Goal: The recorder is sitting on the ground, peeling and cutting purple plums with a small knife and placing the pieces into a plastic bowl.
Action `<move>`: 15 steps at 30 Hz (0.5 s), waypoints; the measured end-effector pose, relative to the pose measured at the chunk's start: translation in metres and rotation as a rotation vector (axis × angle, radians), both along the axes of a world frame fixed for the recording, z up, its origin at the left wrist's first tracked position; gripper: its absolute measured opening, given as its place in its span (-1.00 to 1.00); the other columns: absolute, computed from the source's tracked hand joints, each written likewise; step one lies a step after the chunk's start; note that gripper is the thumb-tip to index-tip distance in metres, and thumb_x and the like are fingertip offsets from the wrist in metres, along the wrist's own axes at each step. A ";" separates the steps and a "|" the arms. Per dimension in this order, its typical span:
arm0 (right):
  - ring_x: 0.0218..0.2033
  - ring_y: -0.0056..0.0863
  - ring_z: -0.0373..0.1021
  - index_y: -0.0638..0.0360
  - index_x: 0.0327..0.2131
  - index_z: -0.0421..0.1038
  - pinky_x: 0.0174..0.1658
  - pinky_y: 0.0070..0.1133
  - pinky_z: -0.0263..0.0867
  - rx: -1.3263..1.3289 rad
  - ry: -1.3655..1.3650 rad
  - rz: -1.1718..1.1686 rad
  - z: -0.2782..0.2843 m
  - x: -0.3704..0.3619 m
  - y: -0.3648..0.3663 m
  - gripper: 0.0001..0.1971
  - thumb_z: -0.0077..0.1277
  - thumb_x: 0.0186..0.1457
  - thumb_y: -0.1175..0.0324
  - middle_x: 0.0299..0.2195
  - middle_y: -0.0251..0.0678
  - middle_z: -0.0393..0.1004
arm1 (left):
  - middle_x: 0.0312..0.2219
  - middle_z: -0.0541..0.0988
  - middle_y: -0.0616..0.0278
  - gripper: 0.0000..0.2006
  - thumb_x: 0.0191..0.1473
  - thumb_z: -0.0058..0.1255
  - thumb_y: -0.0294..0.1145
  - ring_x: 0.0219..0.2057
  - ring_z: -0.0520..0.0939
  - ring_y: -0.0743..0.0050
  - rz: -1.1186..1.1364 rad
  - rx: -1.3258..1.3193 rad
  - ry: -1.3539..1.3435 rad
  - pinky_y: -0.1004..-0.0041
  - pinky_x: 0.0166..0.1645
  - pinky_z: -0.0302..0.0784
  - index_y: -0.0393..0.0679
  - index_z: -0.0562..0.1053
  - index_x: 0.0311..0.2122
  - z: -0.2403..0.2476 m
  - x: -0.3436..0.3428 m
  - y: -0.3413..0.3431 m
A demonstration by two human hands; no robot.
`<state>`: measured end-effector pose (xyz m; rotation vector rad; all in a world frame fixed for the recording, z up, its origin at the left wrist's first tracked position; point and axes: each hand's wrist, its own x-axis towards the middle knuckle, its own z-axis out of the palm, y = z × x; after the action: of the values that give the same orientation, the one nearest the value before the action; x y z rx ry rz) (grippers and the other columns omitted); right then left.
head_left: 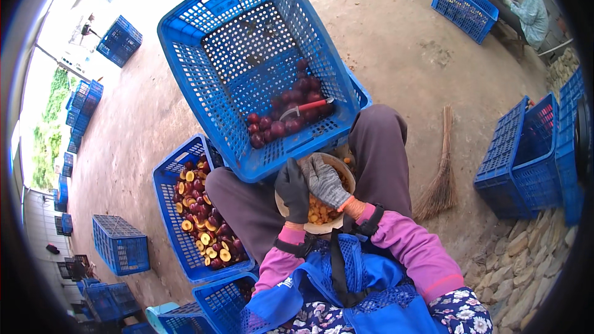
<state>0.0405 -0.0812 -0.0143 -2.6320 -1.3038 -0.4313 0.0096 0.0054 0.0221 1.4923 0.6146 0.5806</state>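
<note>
My left hand [292, 190], in a dark glove, and my right hand [327, 182], in a grey knitted glove, meet above a pale round bowl [314, 229] between my knees. The fingers of both are curled closed against each other, and whatever they hold is hidden. Orange-brown pits or fruit bits [322, 212] lie in the bowl. Just beyond my hands, a tilted blue crate [247, 164] has dark red plums [278, 128] gathered at its near end. On them rests a red-handled tool [309, 106] with a curved metal end.
At my left stands a blue crate [162, 176] of plum halves [207, 222] with yellow flesh. A straw broom [440, 179] lies right of my knee. Stacked blue crates [516, 161] and piled stones [526, 266] line the right side. A person [533, 12] sits far right beside another crate [464, 9].
</note>
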 end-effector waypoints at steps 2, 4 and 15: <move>-0.13 -0.12 0.28 0.40 -0.02 0.16 -0.10 -0.40 0.24 -0.305 -0.131 0.048 0.017 0.001 0.002 -0.56 -0.27 0.00 0.40 -0.06 0.06 0.22 | -0.67 0.31 0.45 -0.76 0.09 -0.12 -0.41 -0.61 0.21 0.77 0.032 0.247 -0.046 0.60 -0.57 0.13 -0.22 0.32 -0.59 -0.006 0.000 -0.002; 0.02 -0.12 0.12 0.50 -0.01 0.11 0.09 -0.37 0.00 -0.420 -0.115 0.048 0.013 -0.004 -0.002 -0.53 -0.27 -0.02 0.41 -0.01 0.05 0.17 | -0.70 0.29 0.46 -0.75 0.09 -0.13 -0.43 -0.63 0.19 0.77 -0.024 0.418 -0.060 0.59 -0.57 0.13 -0.23 0.30 -0.62 -0.007 0.000 -0.001; 0.03 -0.21 0.09 0.21 0.02 0.06 0.11 -0.49 -0.01 0.106 0.796 0.041 -0.004 0.003 0.007 -0.42 -0.05 -0.15 0.38 -0.03 -0.09 0.15 | -0.77 0.27 0.17 -0.78 -0.08 0.03 -0.46 -0.75 0.29 0.33 -0.248 0.836 -0.140 0.43 -0.63 0.19 -0.21 0.30 -0.67 0.001 0.010 0.013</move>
<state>0.0436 -0.0738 -0.0183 -2.2747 -1.0081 0.5005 0.0198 0.0186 0.0227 2.2397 0.0462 0.7871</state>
